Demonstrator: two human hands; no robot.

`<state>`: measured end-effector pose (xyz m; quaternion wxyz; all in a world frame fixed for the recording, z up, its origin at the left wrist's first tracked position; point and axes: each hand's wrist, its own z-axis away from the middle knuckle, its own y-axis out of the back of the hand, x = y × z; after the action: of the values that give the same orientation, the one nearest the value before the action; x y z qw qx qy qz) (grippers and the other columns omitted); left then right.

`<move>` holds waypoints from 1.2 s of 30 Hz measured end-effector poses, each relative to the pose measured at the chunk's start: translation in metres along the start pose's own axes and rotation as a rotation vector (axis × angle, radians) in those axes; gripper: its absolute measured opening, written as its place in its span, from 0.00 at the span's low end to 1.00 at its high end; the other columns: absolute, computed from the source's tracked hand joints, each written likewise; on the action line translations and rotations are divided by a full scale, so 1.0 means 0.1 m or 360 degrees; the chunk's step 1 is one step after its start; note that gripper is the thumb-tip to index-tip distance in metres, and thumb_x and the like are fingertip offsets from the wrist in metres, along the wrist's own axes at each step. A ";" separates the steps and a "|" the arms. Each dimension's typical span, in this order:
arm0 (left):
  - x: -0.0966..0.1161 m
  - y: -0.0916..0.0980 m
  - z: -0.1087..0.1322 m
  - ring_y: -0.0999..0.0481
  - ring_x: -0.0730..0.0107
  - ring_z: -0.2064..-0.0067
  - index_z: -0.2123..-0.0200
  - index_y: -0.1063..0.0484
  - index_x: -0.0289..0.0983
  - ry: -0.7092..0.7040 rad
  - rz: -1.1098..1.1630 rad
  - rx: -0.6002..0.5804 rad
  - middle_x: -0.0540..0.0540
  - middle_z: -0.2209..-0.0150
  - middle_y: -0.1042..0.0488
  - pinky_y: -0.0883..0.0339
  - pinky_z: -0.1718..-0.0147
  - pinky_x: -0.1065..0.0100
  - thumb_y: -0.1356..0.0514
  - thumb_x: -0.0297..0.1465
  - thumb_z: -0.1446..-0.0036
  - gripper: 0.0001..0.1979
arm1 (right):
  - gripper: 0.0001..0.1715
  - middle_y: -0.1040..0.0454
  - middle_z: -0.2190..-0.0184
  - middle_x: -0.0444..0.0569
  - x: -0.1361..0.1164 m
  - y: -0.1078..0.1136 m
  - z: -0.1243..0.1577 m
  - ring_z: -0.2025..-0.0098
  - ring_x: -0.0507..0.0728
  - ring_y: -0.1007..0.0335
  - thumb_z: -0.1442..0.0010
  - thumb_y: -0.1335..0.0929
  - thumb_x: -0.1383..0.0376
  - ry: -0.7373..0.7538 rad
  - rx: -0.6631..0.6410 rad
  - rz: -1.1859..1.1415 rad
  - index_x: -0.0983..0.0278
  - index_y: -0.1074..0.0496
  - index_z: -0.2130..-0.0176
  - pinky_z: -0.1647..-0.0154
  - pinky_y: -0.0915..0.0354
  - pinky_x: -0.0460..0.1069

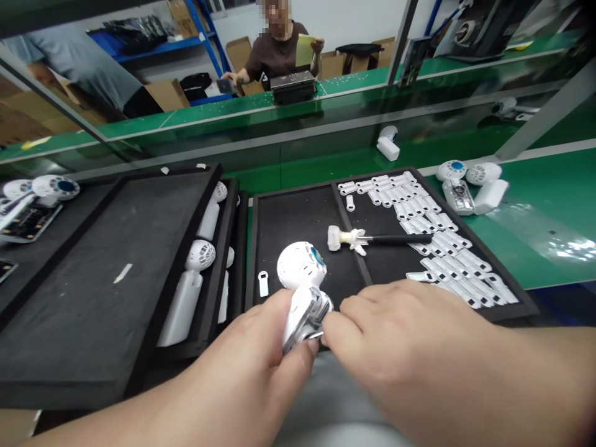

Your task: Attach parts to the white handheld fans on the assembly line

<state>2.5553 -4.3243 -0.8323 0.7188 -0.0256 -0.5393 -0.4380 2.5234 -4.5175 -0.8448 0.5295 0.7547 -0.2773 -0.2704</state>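
Observation:
My left hand is closed around the handle of a small white handheld fan, whose round head with a blue centre points away from me. My right hand is pinched at the open side of the fan's handle, fingertips touching it; whatever sits between them is hidden. Both hands hover over the near edge of a black tray. A single white clip piece lies on that tray beside the fan. A black-handled brush with a white tip rests across the tray divider.
Several white clip pieces lie in rows in the right tray half. A stack of black trays on the left holds white fans. More fan parts sit on the green bench. A person sits across the conveyor.

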 end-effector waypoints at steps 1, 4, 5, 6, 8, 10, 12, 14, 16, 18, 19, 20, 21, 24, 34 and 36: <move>0.00 0.00 -0.01 0.28 0.64 0.67 0.70 0.34 0.40 0.0002 0.0033 0.0009 0.48 0.70 0.27 0.36 0.68 0.70 0.41 0.33 0.43 0.05 | 0.10 0.32 0.81 0.45 0.00 -0.01 0.00 0.83 0.55 0.38 0.59 0.33 0.71 0.0002 -0.0010 -0.0005 0.60 0.37 0.73 0.84 0.57 0.51; -0.01 -0.02 -0.03 0.29 0.64 0.68 0.70 0.33 0.40 0.0030 0.0135 0.0044 0.49 0.71 0.27 0.36 0.68 0.70 0.40 0.29 0.45 0.02 | 0.09 0.32 0.81 0.45 0.00 -0.05 0.00 0.83 0.55 0.38 0.58 0.32 0.70 -0.0031 -0.0018 0.0008 0.60 0.36 0.73 0.84 0.57 0.51; -0.03 -0.03 -0.04 0.29 0.64 0.67 0.69 0.32 0.40 0.0043 0.0171 0.0054 0.49 0.70 0.26 0.35 0.67 0.70 0.40 0.29 0.45 0.02 | 0.10 0.32 0.81 0.46 0.00 -0.07 -0.01 0.83 0.55 0.38 0.59 0.32 0.70 -0.0045 -0.0025 0.0010 0.60 0.36 0.73 0.84 0.58 0.51; -0.05 -0.03 -0.04 0.29 0.64 0.67 0.69 0.31 0.40 0.0049 0.0209 0.0066 0.48 0.70 0.26 0.35 0.67 0.70 0.40 0.28 0.46 0.01 | 0.10 0.32 0.81 0.46 0.00 -0.09 -0.01 0.83 0.55 0.38 0.59 0.31 0.69 -0.0050 -0.0042 0.0002 0.60 0.35 0.73 0.84 0.58 0.51; -0.10 -0.05 -0.06 0.30 0.64 0.67 0.69 0.30 0.40 0.0044 0.0281 0.0080 0.48 0.70 0.26 0.35 0.66 0.69 0.40 0.28 0.46 0.02 | 0.10 0.32 0.81 0.45 0.00 -0.12 -0.02 0.84 0.54 0.39 0.60 0.30 0.69 -0.0030 -0.0111 -0.0044 0.60 0.35 0.73 0.85 0.59 0.50; -0.16 -0.07 -0.07 0.30 0.64 0.66 0.69 0.30 0.40 0.0041 0.0308 0.0062 0.48 0.70 0.27 0.35 0.66 0.69 0.39 0.28 0.47 0.01 | 0.11 0.32 0.82 0.44 -0.01 -0.16 -0.03 0.85 0.53 0.40 0.60 0.30 0.68 -0.0012 -0.0197 -0.0090 0.61 0.35 0.74 0.85 0.61 0.50; -0.22 -0.10 -0.09 0.31 0.65 0.66 0.69 0.31 0.39 0.0078 0.0288 0.0013 0.48 0.69 0.27 0.35 0.65 0.69 0.40 0.29 0.46 0.01 | 0.11 0.33 0.83 0.43 0.00 -0.18 -0.02 0.85 0.52 0.42 0.60 0.29 0.68 -0.0015 -0.0253 -0.0119 0.61 0.35 0.74 0.84 0.62 0.49; -0.26 -0.12 -0.11 0.32 0.66 0.65 0.68 0.32 0.39 0.0152 0.0287 -0.0028 0.48 0.69 0.28 0.36 0.66 0.69 0.40 0.31 0.44 0.03 | 0.11 0.32 0.82 0.43 0.03 -0.19 -0.02 0.85 0.52 0.42 0.58 0.29 0.68 -0.0051 -0.0241 -0.0136 0.61 0.35 0.73 0.83 0.61 0.49; -0.28 -0.12 -0.13 0.34 0.69 0.68 0.66 0.34 0.39 0.0257 0.0456 -0.0069 0.50 0.70 0.32 0.37 0.69 0.70 0.41 0.33 0.42 0.05 | 0.08 0.32 0.81 0.44 0.11 -0.21 0.00 0.83 0.53 0.40 0.53 0.31 0.69 -0.0093 -0.0142 -0.0174 0.61 0.35 0.72 0.81 0.58 0.49; -0.28 -0.10 -0.12 0.37 0.71 0.71 0.65 0.36 0.39 0.0345 0.0740 -0.0102 0.52 0.72 0.34 0.38 0.71 0.70 0.40 0.36 0.43 0.08 | 0.06 0.30 0.78 0.44 0.23 -0.29 0.01 0.78 0.54 0.36 0.42 0.35 0.70 -0.0181 -0.0003 -0.0264 0.61 0.34 0.71 0.78 0.51 0.49; -0.28 -0.08 -0.10 0.37 0.72 0.71 0.64 0.36 0.39 0.0371 0.0863 -0.0112 0.52 0.72 0.35 0.37 0.71 0.70 0.39 0.36 0.45 0.10 | 0.09 0.30 0.76 0.45 0.30 -0.36 0.02 0.76 0.54 0.34 0.37 0.37 0.70 -0.0253 0.0056 -0.0316 0.62 0.33 0.70 0.76 0.47 0.49; -0.28 -0.05 -0.09 0.36 0.72 0.71 0.64 0.36 0.39 0.0385 0.0945 -0.0113 0.52 0.72 0.34 0.36 0.71 0.70 0.38 0.35 0.47 0.11 | 0.11 0.29 0.74 0.45 0.37 -0.46 0.02 0.73 0.54 0.33 0.34 0.39 0.69 -0.0343 0.0079 -0.0365 0.62 0.32 0.68 0.73 0.44 0.49; -0.28 -0.02 -0.07 0.35 0.72 0.71 0.63 0.36 0.39 0.0389 0.0978 -0.0100 0.52 0.72 0.33 0.35 0.70 0.70 0.36 0.33 0.49 0.12 | 0.13 0.28 0.73 0.46 0.42 -0.58 0.02 0.71 0.54 0.31 0.32 0.40 0.68 -0.0435 0.0053 -0.0413 0.63 0.31 0.66 0.70 0.41 0.49; -0.26 0.10 -0.06 0.33 0.73 0.72 0.63 0.34 0.38 0.0394 0.0933 0.0006 0.51 0.72 0.31 0.35 0.71 0.71 0.33 0.34 0.53 0.15 | 0.13 0.26 0.69 0.49 0.45 -1.01 -0.02 0.65 0.57 0.29 0.31 0.39 0.69 -0.0625 -0.0202 -0.0481 0.64 0.27 0.62 0.64 0.37 0.49; -0.08 1.47 -1.26 0.32 0.68 0.79 0.79 0.28 0.36 0.0032 -0.0556 0.0785 0.46 0.82 0.29 0.44 0.80 0.73 0.34 0.48 0.50 0.21 | 0.15 0.26 0.54 0.53 1.03 -1.18 -0.27 0.49 0.60 0.32 0.34 0.34 0.62 -0.1041 -0.0064 -0.0386 0.65 0.26 0.49 0.44 0.40 0.51; -0.04 1.91 -1.63 0.35 0.71 0.83 0.82 0.31 0.36 -0.0191 -0.0667 0.1012 0.50 0.86 0.34 0.49 0.81 0.73 0.33 0.44 0.51 0.19 | 0.17 0.27 0.53 0.58 1.41 -1.10 -0.32 0.48 0.62 0.32 0.33 0.36 0.64 -0.1260 -0.0015 -0.0236 0.69 0.28 0.47 0.44 0.40 0.53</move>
<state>2.8034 -4.2876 -0.8198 0.5529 0.2839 -0.6829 -0.3839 2.6591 -4.5654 -0.9558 0.3642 0.6077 -0.4035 -0.5790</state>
